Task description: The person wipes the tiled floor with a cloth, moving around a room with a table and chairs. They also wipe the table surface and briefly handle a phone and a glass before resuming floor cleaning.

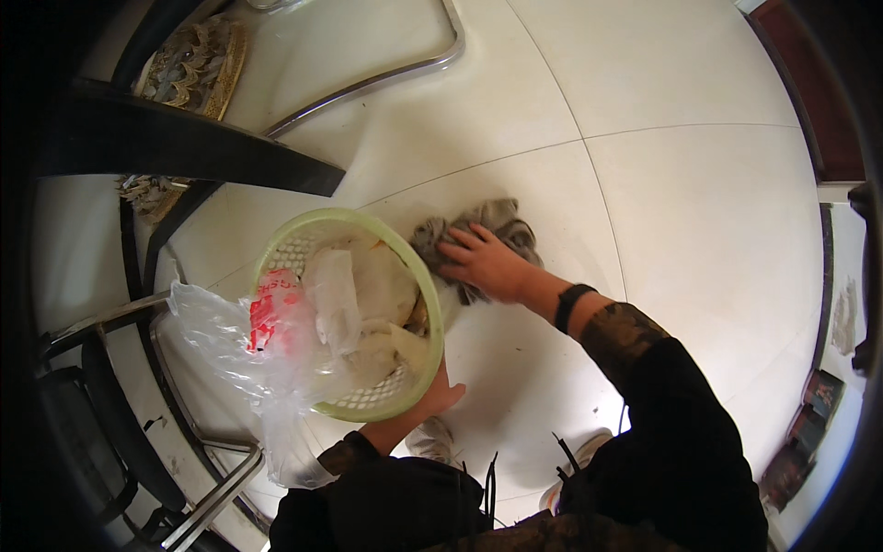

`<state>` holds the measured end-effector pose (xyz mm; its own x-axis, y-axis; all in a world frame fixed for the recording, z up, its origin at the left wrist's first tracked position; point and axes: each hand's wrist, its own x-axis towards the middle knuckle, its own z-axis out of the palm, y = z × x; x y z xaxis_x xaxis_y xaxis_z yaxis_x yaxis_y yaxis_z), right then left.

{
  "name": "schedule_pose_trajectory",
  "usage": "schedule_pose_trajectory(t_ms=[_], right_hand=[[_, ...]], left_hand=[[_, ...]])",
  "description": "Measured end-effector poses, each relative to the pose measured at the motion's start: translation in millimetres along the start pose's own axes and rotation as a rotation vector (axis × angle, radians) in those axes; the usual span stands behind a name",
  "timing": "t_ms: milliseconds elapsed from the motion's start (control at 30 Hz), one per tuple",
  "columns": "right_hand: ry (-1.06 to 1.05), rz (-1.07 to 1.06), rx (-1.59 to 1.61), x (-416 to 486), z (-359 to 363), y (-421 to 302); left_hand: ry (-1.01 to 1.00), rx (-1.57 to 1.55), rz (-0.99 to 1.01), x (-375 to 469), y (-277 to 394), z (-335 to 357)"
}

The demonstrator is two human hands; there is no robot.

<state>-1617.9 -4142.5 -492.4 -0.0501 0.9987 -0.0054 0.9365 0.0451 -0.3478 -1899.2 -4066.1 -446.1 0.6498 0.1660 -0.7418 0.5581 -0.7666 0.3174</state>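
Note:
My right hand [486, 264] presses on a crumpled grey-brown cloth [507, 224] lying on the pale tiled floor, its fingers spread over the fabric. To the left of the cloth, a light green plastic waste basket [431, 297] holds crumpled tissues and plastic. A clear plastic bag [221, 331] with red print hangs over the basket's left rim. My left hand [441, 393] is at the basket's lower right side, partly hidden beneath it; the thumb shows, and the basket appears to be supported by this hand.
A dark table leg [207, 141] and a bent chrome frame [386, 79] stand at the upper left, near a gold ornamental object [196, 69]. A black chair with metal arms [214, 493] is at the lower left. Dark boxes [804, 435] lie along the right wall.

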Motion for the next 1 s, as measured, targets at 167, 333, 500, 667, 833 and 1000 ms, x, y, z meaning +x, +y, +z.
schedule_pose_trajectory(t_ms=[167,333,500,667,833,1000], right_hand=[[-0.014,-0.198,0.049,-101,-1,-17],[-0.032,-0.097,0.145,-140,-37,4],[0.406,0.431,0.072,-124,-94,73],[-0.167,0.484,0.067,-151,-71,35],[-0.031,0.341,0.095,-156,-47,61],[0.361,0.533,0.2,-130,-60,136]], left_hand=[[-0.059,-0.079,-0.02,5,2,-1],[-0.084,-0.044,-0.032,6,2,1],[-0.097,-0.068,-0.038,6,1,-3],[-0.11,-0.012,-0.073,4,6,-11],[-0.089,0.005,-0.053,2,4,-15],[-0.004,-0.085,-0.01,7,-8,-12]])
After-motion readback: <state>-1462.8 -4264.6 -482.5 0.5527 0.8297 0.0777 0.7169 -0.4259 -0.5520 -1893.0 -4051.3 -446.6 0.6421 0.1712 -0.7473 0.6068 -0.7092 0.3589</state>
